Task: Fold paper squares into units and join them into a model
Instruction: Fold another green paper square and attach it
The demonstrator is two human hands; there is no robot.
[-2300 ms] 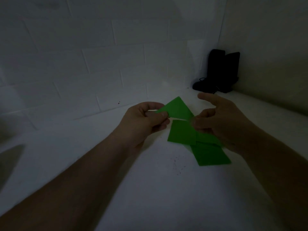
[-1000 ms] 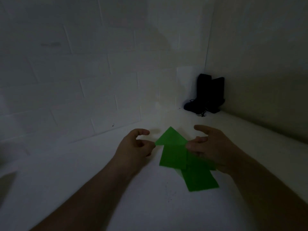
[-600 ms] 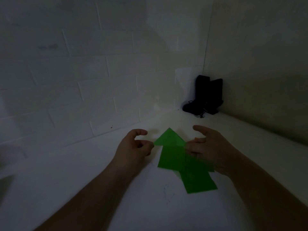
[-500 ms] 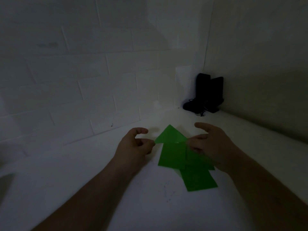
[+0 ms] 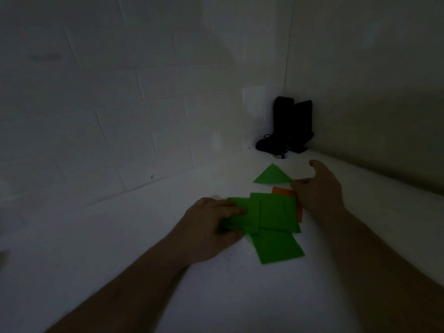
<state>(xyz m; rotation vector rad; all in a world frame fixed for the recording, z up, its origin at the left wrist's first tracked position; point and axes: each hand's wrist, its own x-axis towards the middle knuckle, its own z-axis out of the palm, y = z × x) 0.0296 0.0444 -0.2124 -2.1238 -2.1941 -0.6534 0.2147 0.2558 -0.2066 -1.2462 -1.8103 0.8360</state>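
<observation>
My left hand (image 5: 211, 227) pinches the near edge of a green square (image 5: 242, 216); the other squares (image 5: 278, 246) lie just right of my fingers. My right hand (image 5: 317, 188), fingers loosely apart, touches the folded triangle (image 5: 272, 175). Paper is light, thin, slippery; I think edges and corners give the best hold.

The left hand (image 5: 211, 227) lies palm-down, its fingers pinching the near-left green paper square (image 5: 242, 216). The right hand (image 5: 317, 191) hovers beyond that square's right side, fingers loosely spread.
</observation>
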